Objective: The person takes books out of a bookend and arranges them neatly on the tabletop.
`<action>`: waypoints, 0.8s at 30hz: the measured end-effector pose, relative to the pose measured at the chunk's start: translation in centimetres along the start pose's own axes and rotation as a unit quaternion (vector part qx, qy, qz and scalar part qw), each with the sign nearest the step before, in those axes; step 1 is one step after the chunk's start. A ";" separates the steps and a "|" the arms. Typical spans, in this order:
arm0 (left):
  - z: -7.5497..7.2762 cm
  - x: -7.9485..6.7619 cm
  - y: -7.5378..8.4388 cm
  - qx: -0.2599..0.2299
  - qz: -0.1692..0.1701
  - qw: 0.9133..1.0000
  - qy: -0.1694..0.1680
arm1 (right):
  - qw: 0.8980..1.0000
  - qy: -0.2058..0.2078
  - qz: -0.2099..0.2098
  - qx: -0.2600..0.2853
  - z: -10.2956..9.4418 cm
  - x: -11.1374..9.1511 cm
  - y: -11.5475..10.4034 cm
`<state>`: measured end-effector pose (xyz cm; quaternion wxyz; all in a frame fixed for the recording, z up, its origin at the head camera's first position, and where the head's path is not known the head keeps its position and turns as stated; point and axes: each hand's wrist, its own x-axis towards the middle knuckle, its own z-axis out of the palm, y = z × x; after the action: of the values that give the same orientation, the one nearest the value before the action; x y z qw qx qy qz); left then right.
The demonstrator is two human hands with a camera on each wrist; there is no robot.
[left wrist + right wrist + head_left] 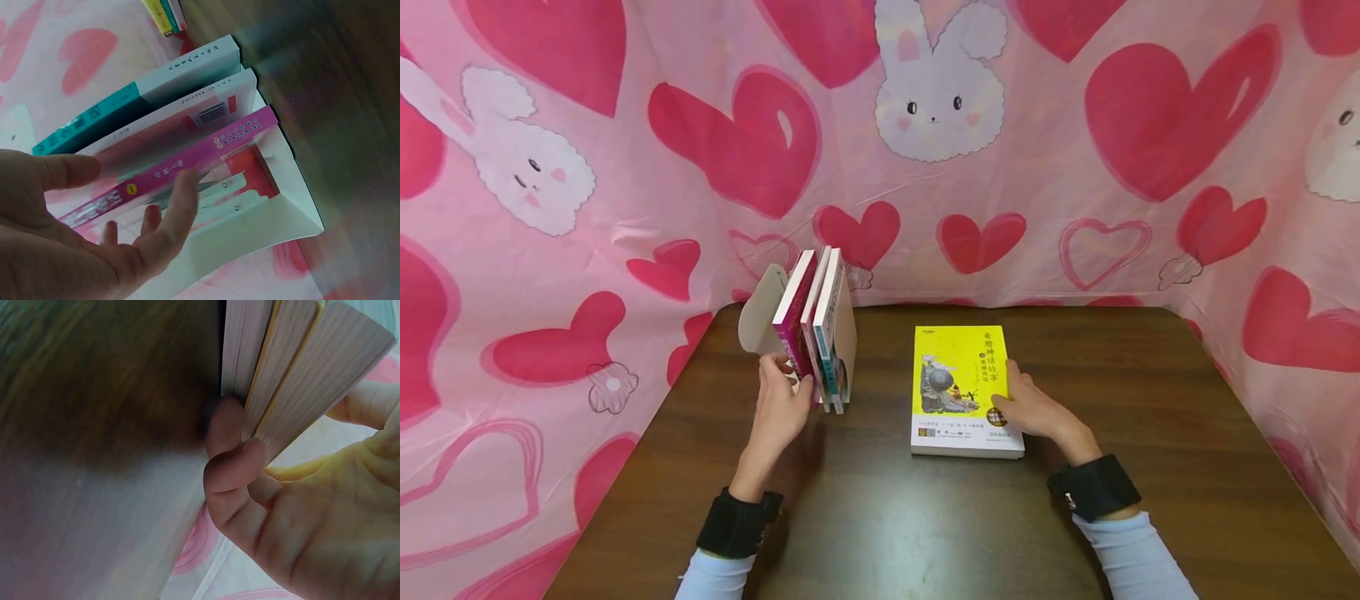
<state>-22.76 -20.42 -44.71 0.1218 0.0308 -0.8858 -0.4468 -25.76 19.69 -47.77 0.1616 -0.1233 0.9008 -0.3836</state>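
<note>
My left hand (778, 408) is at the left end of a row of upright books, beside a purple book (793, 321). In the left wrist view its thumb and fingers are spread on either side of the purple spine (165, 169). A thin pink-and-white book (808, 319) and a white-and-teal book (827, 333) stand to the right of it. A whitish bookend (760, 308) rises behind the left hand. My right hand (1037, 408) grips the right edge of a stack topped by a yellow book (955, 367), thumb on the cover, fingers curled at the page edges (294, 356).
The brown wooden table (880, 525) carries both groups of books, with bare wood between them. A pink cloth (1037, 183) with hearts and rabbits hangs behind and at the sides. Black bands (1097, 487) circle both wrists.
</note>
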 end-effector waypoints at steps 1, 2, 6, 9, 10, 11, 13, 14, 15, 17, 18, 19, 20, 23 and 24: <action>0.1 0.3 -0.1 -0.003 0.003 1.000 -0.002 | 1.000 0.000 0.000 -0.002 0.0 0.0 0.0; 0.2 0.5 -0.2 -0.007 0.006 1.000 -0.002 | 1.000 0.001 0.000 -0.003 0.0 0.1 0.1; 0.6 1.4 -0.4 -0.021 0.019 1.000 0.010 | 1.000 0.000 0.001 -0.010 0.0 0.1 0.1; 0.8 1.9 -0.5 -0.023 0.026 0.999 0.014 | 1.000 -0.002 0.003 -0.011 0.0 0.1 0.1; 0.8 2.0 -0.5 -0.024 0.027 0.999 0.014 | 1.000 -0.003 0.003 -0.011 0.0 0.1 0.1; 0.8 2.1 -0.6 -0.025 0.027 0.999 0.012 | 1.000 -0.003 0.003 -0.010 0.0 0.1 0.1; 0.9 2.4 -0.6 -0.028 0.026 0.999 0.007 | 1.000 -0.003 0.005 -0.008 0.0 0.1 0.1; 0.9 2.4 -0.7 -0.031 0.025 0.999 0.005 | 1.000 -0.004 0.005 -0.008 0.0 0.1 0.1; 1.0 2.5 -0.8 -0.034 0.025 0.999 0.003 | 1.000 -0.005 0.007 -0.008 0.0 0.0 0.1; 1.1 2.6 -0.8 -0.038 0.026 0.999 0.000 | 1.000 -0.006 0.009 -0.008 0.0 0.0 0.1; 1.2 2.7 -0.9 -0.041 0.026 0.999 0.000 | 1.000 -0.006 0.010 -0.008 0.0 0.0 0.1; 1.2 2.7 -0.9 -0.043 0.027 0.999 0.000 | 1.000 -0.006 0.010 -0.009 0.0 0.0 0.1; 1.2 2.7 -0.9 -0.046 0.029 0.999 -0.001 | 1.000 -0.006 0.010 -0.010 0.0 0.0 0.1; 1.3 2.8 -0.9 -0.052 0.031 0.998 -0.001 | 1.000 -0.005 0.008 -0.010 0.0 0.0 0.0; 1.3 2.8 -1.0 -0.053 0.032 0.998 -0.001 | 1.000 -0.005 0.007 -0.010 0.0 0.0 0.0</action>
<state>-25.83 -20.46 -45.69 0.1363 -0.0042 -0.8614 -0.4892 -25.80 19.69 -47.72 0.1674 -0.1208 0.9047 -0.3726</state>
